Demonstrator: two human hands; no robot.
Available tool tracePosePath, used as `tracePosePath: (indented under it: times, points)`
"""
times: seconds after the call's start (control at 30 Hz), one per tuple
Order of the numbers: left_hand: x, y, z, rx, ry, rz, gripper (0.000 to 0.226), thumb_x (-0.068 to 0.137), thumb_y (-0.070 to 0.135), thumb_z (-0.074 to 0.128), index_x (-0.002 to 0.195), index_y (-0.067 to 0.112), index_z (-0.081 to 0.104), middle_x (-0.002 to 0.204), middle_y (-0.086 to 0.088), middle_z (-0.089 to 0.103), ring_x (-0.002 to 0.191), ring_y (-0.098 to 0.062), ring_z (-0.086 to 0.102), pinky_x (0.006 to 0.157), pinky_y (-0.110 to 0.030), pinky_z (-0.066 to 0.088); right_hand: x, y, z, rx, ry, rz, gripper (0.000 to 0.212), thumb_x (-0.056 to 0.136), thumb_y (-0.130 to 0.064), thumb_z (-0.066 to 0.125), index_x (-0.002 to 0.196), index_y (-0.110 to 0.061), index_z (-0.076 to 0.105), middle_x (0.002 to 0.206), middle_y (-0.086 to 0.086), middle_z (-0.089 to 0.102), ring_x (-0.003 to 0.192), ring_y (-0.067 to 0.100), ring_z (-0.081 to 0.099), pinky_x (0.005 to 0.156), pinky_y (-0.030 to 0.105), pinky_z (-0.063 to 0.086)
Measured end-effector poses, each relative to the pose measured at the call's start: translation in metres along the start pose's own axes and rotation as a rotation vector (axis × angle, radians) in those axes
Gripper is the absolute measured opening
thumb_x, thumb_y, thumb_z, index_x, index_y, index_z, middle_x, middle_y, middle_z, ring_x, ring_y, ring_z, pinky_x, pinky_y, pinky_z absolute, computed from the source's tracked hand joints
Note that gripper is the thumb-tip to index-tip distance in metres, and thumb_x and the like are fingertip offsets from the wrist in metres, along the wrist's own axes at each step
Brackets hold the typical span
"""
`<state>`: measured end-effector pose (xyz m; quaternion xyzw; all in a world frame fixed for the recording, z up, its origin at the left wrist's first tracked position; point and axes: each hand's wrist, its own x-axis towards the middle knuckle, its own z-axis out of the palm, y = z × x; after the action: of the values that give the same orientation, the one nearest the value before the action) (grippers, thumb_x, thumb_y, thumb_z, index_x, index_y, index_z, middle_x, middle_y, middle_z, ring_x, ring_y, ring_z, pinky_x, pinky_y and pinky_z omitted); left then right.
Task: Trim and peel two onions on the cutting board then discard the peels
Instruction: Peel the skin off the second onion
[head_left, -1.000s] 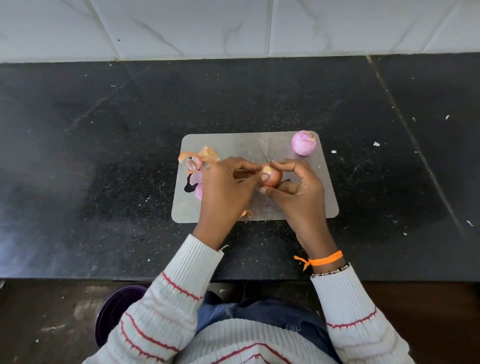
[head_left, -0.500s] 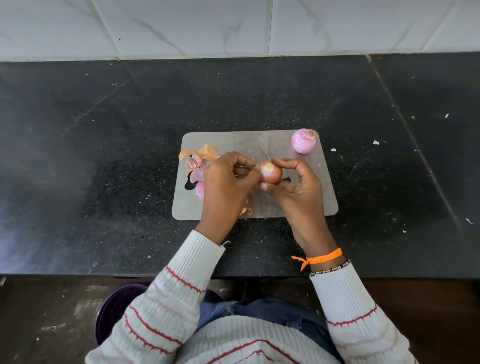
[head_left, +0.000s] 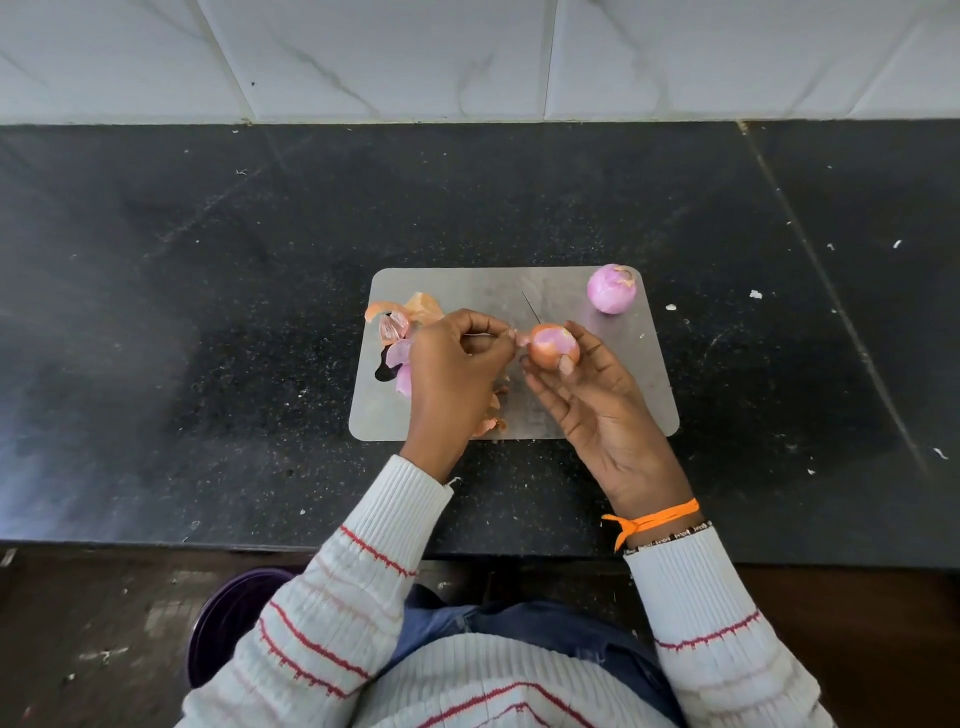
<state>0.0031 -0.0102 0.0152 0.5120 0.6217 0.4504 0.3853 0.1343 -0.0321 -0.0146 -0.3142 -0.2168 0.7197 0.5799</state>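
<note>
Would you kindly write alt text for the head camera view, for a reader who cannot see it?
Over a grey cutting board on a black counter, the right hand holds a half-peeled onion while the left hand pinches a strip of its skin. A peeled onion sits at the board's far right corner; loose peels lie at its left edge.

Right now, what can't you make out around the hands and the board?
- Knife: only a thin sliver shows; the left hand hides the rest, so its grip is unclear.
- Peels: partly under the left hand.
- Onion in the right hand: its underside is hidden by fingers.
- Purple bin: covered by the sleeve, contents unseen.
</note>
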Motion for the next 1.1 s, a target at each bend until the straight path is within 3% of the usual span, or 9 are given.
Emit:
tracePosePath:
  times: [0.1,0.2,0.3,0.4,0.53,0.77,0.83,0.97,1.1]
  points:
    - [0.006,-0.008,-0.002,0.05,-0.004,-0.044,0.007,0.083,0.007,0.065,0.087,0.008,0.07,0.075,-0.002,0.071,0.064,-0.014,0.067,0.059,-0.019,0.055,0.0,-0.006,-0.006,-0.042,-0.041,0.017,0.072,0.049,-0.035,0.09,0.112,-0.017,0.06,0.102,0.0,0.07,0.091,0.012,0.065,0.082,0.024,0.054]
    - [0.006,-0.007,-0.003,0.05,-0.058,-0.032,0.026,0.082,-0.008,0.055,0.09,0.011,0.071,0.094,0.005,0.07,0.08,-0.004,0.066,0.064,-0.01,0.052,-0.001,-0.008,-0.003,-0.05,-0.072,-0.016,0.063,0.06,-0.022,0.08,0.119,-0.019,0.058,0.104,-0.002,0.069,0.092,0.008,0.063,0.082,0.018,0.052]
    - [0.002,-0.002,-0.003,0.038,-0.086,0.022,0.027,0.084,-0.005,0.057,0.097,0.015,0.07,0.103,0.009,0.066,0.091,0.002,0.062,0.071,-0.006,0.049,-0.002,-0.003,0.002,-0.13,-0.043,-0.055,0.057,0.068,-0.011,0.068,0.123,-0.016,0.055,0.111,0.001,0.064,0.104,0.013,0.061,0.091,0.025,0.051]
    - [-0.001,0.002,-0.007,0.01,-0.056,0.03,0.015,0.086,0.012,0.063,0.099,0.017,0.069,0.096,0.01,0.069,0.083,0.002,0.065,0.07,-0.011,0.051,-0.003,0.002,0.005,-0.385,0.081,-0.139,0.048,0.072,-0.003,0.071,0.117,-0.012,0.059,0.111,0.002,0.064,0.108,0.02,0.062,0.093,0.036,0.052]
    - [-0.004,0.007,-0.01,0.035,-0.122,-0.009,0.021,0.076,0.023,0.075,0.095,0.015,0.071,0.087,0.008,0.07,0.076,0.002,0.065,0.065,-0.007,0.049,-0.002,0.004,0.009,-0.525,0.16,-0.248,0.042,0.073,0.005,0.072,0.11,-0.012,0.059,0.106,0.002,0.063,0.096,0.015,0.067,0.078,0.029,0.056]
    - [-0.003,0.005,-0.011,0.014,-0.099,0.004,0.01,0.078,0.013,0.073,0.087,0.011,0.074,0.079,0.003,0.072,0.069,-0.005,0.065,0.059,-0.007,0.048,0.004,0.012,0.009,-0.682,0.198,-0.347,0.046,0.067,-0.007,0.08,0.107,-0.015,0.059,0.111,0.008,0.059,0.101,0.028,0.065,0.084,0.043,0.056]
    - [-0.003,0.005,-0.012,0.018,-0.09,0.023,0.006,0.081,0.012,0.07,0.085,0.011,0.075,0.075,0.003,0.071,0.066,-0.009,0.065,0.057,-0.008,0.048,0.005,0.011,0.009,-0.715,0.2,-0.366,0.044,0.069,-0.003,0.079,0.106,-0.013,0.058,0.11,0.01,0.058,0.098,0.026,0.066,0.083,0.04,0.057]
    - [-0.003,0.006,-0.008,0.097,-0.063,0.133,0.005,0.08,0.006,0.069,0.08,0.009,0.073,0.069,0.009,0.066,0.063,0.001,0.062,0.058,-0.006,0.046,0.007,0.01,0.01,-0.819,0.22,-0.431,0.044,0.066,-0.003,0.081,0.104,-0.012,0.059,0.106,0.009,0.059,0.092,0.01,0.064,0.075,0.024,0.055]
    - [-0.002,0.002,-0.005,0.189,-0.091,0.229,0.006,0.079,0.006,0.067,0.078,0.012,0.069,0.075,0.006,0.065,0.068,-0.001,0.063,0.061,-0.006,0.046,0.008,0.009,0.003,-0.951,0.255,-0.47,0.041,0.067,-0.011,0.081,0.102,-0.018,0.061,0.103,0.005,0.063,0.094,0.015,0.061,0.077,0.031,0.055]
